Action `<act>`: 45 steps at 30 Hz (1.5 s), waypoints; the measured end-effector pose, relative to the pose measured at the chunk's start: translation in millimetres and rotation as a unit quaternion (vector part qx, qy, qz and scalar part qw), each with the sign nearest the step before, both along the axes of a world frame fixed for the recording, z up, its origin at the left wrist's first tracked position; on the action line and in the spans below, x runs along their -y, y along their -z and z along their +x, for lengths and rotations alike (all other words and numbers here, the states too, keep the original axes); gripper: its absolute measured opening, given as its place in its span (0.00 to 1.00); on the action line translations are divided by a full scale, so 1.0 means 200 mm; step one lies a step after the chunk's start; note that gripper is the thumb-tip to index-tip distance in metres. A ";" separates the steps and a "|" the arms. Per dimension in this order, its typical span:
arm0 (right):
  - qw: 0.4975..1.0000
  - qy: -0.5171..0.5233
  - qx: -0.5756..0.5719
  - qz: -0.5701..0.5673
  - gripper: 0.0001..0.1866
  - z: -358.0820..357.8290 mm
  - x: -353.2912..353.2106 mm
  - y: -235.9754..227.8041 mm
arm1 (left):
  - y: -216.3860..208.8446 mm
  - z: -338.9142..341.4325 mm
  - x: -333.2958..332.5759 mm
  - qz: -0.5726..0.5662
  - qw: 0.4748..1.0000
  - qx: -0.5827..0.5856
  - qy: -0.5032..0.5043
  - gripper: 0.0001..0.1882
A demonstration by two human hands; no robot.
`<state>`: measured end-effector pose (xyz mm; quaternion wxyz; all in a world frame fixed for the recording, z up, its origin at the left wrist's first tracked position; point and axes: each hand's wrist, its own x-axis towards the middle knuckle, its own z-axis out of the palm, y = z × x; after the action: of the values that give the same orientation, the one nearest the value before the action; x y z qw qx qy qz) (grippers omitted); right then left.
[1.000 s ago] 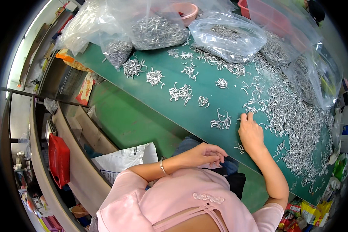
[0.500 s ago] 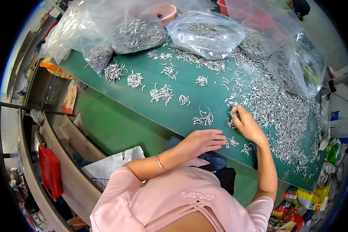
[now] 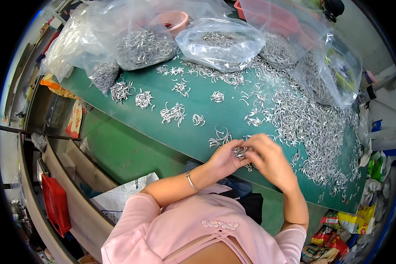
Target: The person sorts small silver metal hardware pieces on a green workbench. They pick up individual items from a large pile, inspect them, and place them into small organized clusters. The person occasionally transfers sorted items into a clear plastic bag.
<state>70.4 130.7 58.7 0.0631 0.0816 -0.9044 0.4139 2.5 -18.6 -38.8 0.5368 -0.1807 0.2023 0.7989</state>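
Note:
My left hand (image 3: 224,160) is turned palm up and cupped, with a small bunch of curved silvery metal pieces (image 3: 239,152) in it. Over that palm bends my right hand (image 3: 270,159), its fingers and thumb curled at the same pieces; it is slightly blurred. Both hands are above the near edge of the green table (image 3: 154,127). Just beyond them lies a loose cluster of pieces (image 3: 221,137), and a few more are partly hidden under my right hand. A large heap of pieces (image 3: 312,127) spreads to the right.
Several small clusters (image 3: 173,114) dot the table toward the left. Clear plastic bags of metal pieces (image 3: 222,46) stand along the far side, with a pink basin (image 3: 174,22) and a red bin (image 3: 268,17) behind. A red basket (image 3: 56,207) is at the left; bright packets (image 3: 339,229) lie lower right.
My right hand has come from the heap's edge down and left to my left hand. My left hand has turned from flat to cupped and now has pieces in it. The view has shifted slightly.

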 end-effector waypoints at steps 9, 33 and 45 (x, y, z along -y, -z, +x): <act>0.966 0.127 0.101 0.203 0.24 -0.06 -0.01 0.25 | -0.07 0.01 0.18 0.002 0.996 -0.038 0.079 0.15; 0.999 -0.015 0.026 -0.044 0.06 -0.17 0.12 -0.03 | -0.18 -0.05 0.08 -0.036 0.996 0.025 -0.071 0.12; 0.984 -0.166 0.061 -0.036 0.07 -0.57 0.39 0.03 | -0.07 -0.87 1.05 -0.196 0.748 -0.254 -0.581 0.15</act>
<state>-43.5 53.0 52.9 -0.0590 0.2028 -0.8651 0.4551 -170.6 -229.2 -25.1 -0.1496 -0.1550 0.3394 0.9156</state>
